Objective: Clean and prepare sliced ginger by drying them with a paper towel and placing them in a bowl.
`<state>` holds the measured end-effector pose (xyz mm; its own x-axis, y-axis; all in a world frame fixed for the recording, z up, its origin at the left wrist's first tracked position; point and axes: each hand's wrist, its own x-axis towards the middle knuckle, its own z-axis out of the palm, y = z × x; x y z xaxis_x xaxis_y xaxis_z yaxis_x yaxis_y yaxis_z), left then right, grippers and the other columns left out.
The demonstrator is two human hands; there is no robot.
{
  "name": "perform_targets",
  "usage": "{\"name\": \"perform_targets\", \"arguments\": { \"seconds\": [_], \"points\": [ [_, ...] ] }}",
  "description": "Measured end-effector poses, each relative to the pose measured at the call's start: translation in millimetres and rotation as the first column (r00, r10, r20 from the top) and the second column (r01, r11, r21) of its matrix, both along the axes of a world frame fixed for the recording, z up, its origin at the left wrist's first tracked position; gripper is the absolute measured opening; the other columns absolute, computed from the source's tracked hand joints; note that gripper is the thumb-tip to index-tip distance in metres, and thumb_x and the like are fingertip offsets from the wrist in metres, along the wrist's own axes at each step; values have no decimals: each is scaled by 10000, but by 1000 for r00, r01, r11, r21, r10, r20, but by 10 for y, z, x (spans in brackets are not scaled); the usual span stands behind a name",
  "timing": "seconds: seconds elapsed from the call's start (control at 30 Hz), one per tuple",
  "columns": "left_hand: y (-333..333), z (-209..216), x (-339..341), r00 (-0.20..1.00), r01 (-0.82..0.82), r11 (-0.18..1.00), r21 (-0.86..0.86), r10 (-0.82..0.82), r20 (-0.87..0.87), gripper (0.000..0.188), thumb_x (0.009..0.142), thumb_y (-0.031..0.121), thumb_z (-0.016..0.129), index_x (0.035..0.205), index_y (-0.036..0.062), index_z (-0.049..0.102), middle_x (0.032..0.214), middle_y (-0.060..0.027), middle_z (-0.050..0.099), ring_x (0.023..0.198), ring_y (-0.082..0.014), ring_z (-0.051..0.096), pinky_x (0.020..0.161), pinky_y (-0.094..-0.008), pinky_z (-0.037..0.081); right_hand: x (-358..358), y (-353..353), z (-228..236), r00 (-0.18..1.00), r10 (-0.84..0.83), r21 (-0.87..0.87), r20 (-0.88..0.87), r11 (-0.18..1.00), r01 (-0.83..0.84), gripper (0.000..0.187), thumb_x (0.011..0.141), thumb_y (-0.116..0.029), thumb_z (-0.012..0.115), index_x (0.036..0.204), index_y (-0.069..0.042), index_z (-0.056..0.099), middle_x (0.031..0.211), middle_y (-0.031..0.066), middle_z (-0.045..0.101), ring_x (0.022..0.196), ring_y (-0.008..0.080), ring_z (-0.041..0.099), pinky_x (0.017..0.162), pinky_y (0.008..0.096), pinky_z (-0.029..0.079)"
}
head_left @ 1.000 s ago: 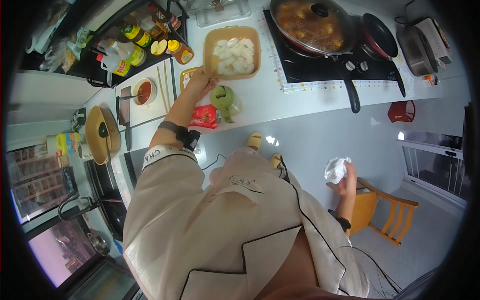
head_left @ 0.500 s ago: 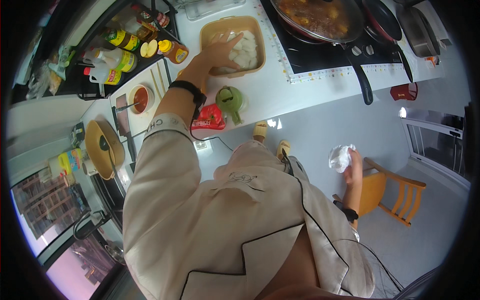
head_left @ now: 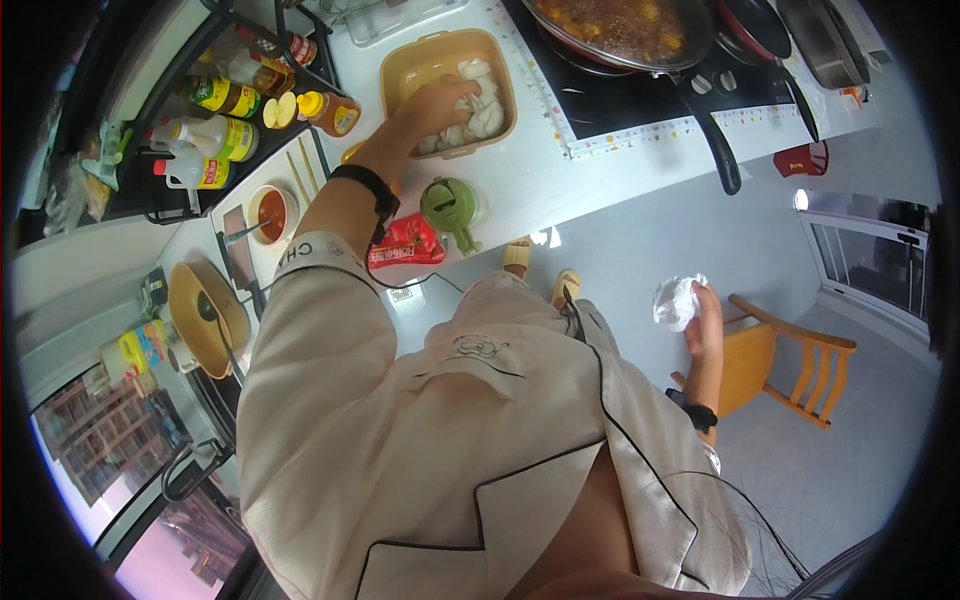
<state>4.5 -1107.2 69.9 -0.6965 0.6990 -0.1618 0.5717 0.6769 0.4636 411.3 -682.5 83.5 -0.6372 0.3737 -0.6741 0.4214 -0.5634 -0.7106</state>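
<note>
My left hand [head_left: 443, 104] reaches down into a tan rectangular plastic tub [head_left: 497, 46] on the white counter. Its fingers are bent around some soft white pieces [head_left: 488, 113], slippery-looking and heaped on the tub's right side; their exact kind is unclear. Out to my right, above the floor, my right hand [head_left: 706, 320] is closed on a crumpled white wad [head_left: 678, 303], paper or thin plastic. Nearer me than the tub are a green-lidded container [head_left: 450, 203] and a red printed packet [head_left: 408, 240].
A lidded pan of bubbling stew [head_left: 615, 30] sits on the black hob [head_left: 590, 110], its handle [head_left: 715, 145] sticking out past the counter edge. Bottles [head_left: 215, 140] fill the left rack. A bowl of red sauce [head_left: 272, 213] stands below them. A wooden chair [head_left: 745, 370] is at right.
My left hand's spread fingers have curled in among the white pieces, which are now bunched at the tub's right side. My right hand still holds the white wad. The view has shifted slightly.
</note>
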Motion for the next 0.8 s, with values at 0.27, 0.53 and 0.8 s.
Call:
{"name": "perform_targets", "arguments": {
  "seconds": [0.27, 0.53, 0.8],
  "points": [
    [-23, 428, 11, 953, -264, 961, 82, 247, 173, 388, 770, 169, 692, 1150, 116, 637, 1004, -180, 680, 926, -330, 646, 841, -394, 519, -37, 265, -175, 1000, 0, 109, 6, 994, -1, 216, 899, -180, 633, 1085, -73, 607, 999, 4, 607, 972, 132, 569, 846, 287, 449],
    [-55, 718, 335, 859, -435, 882, 182, 347, 376, 338, 816, 152, 716, 1140, 75, 662, 805, -56, 664, 601, -101, 597, 539, -272, 510, -275, 622, 195, 993, -9, 58, 121, 998, 2, 300, 902, -211, 624, 1155, -54, 590, 1096, 32, 603, 1059, 153, 566, 871, 294, 455],
    [-331, 489, 444, 920, -392, 906, 160, 385, 75, 329, 797, 119, 714, 1110, 27, 673, 747, -38, 663, 569, -88, 591, 522, -243, 479, -266, 1994, -262, 990, 113, -25, -80, 993, -115, 384, 906, -235, 627, 1224, -36, 547, 1112, 68, 620, 1039, 185, 601, 869, 328, 503]
  ]
}}
